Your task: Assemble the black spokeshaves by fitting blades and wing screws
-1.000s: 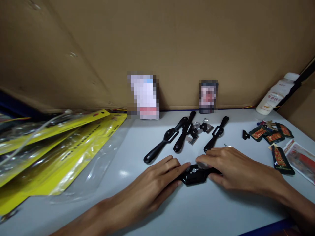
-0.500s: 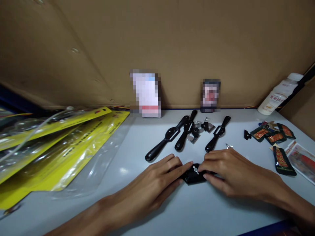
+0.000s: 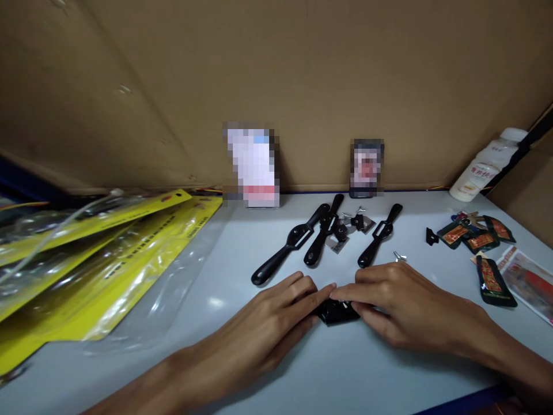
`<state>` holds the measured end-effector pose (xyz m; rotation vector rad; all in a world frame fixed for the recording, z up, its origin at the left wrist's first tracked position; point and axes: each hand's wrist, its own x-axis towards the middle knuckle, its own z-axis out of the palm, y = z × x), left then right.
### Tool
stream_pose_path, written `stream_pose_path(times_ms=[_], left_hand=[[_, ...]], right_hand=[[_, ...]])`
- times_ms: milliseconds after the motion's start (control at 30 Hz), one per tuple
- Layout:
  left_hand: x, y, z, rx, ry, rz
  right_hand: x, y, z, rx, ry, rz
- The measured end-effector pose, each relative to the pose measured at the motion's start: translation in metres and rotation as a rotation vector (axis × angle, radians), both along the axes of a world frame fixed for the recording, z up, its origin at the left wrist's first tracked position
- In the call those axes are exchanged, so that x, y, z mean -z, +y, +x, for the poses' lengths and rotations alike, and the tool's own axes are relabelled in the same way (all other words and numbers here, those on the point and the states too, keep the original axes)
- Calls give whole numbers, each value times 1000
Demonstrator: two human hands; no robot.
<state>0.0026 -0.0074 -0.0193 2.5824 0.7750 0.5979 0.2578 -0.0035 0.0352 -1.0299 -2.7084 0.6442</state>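
A black spokeshave (image 3: 338, 314) lies on the table at the front, largely covered by my fingers. My left hand (image 3: 280, 317) is closed on its left handle, thumb below and forefinger along the top. My right hand (image 3: 393, 297) is closed too, its fingertips pinching the small silver wing screw (image 3: 345, 304) at the middle of the tool. Beyond my hands lie more black spokeshave bodies: one long (image 3: 287, 245), one beside it (image 3: 320, 239) and one farther right (image 3: 380, 236). Among them are metal blades (image 3: 337, 245) and black clamp plates (image 3: 358, 222).
Yellow blister packs (image 3: 129, 276) cover the left side. Two upright screens (image 3: 254, 167) (image 3: 366, 170) stand against the cardboard wall (image 3: 302, 69). At right are a white bottle (image 3: 486, 164), several dark sachets (image 3: 495, 282), a loose clamp plate (image 3: 431, 236) and a loose wing screw (image 3: 400, 257).
My right fingers have shifted left from the spokeshave's right side onto the wing screw at its middle, and cover most of it. My left hand keeps its hold.
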Motion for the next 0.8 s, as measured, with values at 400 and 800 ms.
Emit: stream_pose_path(times_ms=[400,800], left_hand=[[3,0,-2,-1,12,-3],[1,0,-1,-7,-2,-32]], right_hand=[[-3,0,-1,3,-35,-1],[2,1,-2,-10,-74,65]])
